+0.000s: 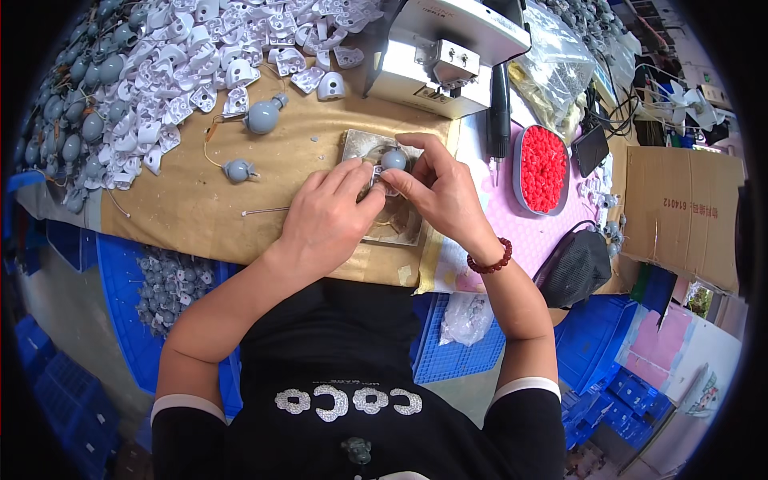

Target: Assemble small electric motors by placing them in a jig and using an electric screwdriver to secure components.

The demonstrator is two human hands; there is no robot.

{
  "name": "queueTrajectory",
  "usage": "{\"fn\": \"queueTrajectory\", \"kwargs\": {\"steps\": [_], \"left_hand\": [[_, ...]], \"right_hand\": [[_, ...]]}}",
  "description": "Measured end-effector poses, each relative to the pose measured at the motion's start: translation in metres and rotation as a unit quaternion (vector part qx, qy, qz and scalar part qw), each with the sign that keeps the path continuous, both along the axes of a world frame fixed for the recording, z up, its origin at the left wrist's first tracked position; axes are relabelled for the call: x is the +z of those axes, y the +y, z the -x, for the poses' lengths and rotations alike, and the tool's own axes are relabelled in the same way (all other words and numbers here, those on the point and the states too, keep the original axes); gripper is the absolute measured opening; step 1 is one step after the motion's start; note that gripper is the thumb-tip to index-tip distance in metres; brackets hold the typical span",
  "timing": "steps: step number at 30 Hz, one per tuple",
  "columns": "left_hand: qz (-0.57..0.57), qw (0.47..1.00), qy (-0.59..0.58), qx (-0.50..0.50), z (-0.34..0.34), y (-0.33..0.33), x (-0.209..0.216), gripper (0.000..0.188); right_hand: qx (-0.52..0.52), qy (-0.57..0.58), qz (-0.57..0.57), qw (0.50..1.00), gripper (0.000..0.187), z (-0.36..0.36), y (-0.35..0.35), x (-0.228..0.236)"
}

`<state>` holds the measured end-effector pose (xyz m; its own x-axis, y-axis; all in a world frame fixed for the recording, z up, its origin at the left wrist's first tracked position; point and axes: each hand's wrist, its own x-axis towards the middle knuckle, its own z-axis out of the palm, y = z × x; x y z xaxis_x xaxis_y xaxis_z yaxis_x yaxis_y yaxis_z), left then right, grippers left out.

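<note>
Both my hands meet over a square metal plate (410, 233) on the bench. Between their fingertips is a grey ball-shaped part (394, 160) with a small white piece (378, 171) beside it. My right hand (442, 190) pinches at the ball-shaped part, thumb and bent fingers around it. Fingers of my left hand (330, 210) press together on the white piece; the back of the hand hides part of the plate. A thin wire (266, 211) runs out to the left of this hand. Two loose grey ball-shaped parts (262, 118) with wires lie up and to the left.
White plastic housings (200, 64) pile up at the far left beside grey ball-shaped parts (92, 72). A metal box-shaped machine (424, 68) stands ahead, with a black powered screwdriver (499, 112) upright beside it. To the right are a tray of red pieces (544, 170) and a black mesh pouch (573, 269).
</note>
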<state>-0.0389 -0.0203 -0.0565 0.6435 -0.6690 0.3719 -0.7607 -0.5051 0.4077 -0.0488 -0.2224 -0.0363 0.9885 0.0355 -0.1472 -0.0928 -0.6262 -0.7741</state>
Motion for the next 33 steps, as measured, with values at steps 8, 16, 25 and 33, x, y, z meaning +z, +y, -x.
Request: {"fn": "queueTrajectory", "kwargs": {"steps": [8, 16, 25, 33], "left_hand": [[0.009, 1.000, 0.010, -0.001, 0.000, 0.001, 0.000, 0.037], [0.046, 0.991, 0.102, 0.077, -0.006, -0.015, 0.014, 0.035], [-0.011, 0.997, 0.068, 0.046, -0.015, -0.025, 0.012, 0.036], [0.027, 0.996, 0.068, 0.044, -0.015, -0.025, 0.012, 0.033]], "right_hand": [[0.010, -0.021, -0.001, 1.000, 0.049, 0.002, -0.006, -0.009], [-0.015, -0.054, 0.031, 0.998, 0.057, 0.009, -0.001, -0.011], [-0.134, -0.308, 0.196, 0.921, 0.037, -0.062, -0.110, 0.003], [-0.160, -0.127, 0.205, 0.957, 0.068, -0.113, -0.144, -0.029]]}}
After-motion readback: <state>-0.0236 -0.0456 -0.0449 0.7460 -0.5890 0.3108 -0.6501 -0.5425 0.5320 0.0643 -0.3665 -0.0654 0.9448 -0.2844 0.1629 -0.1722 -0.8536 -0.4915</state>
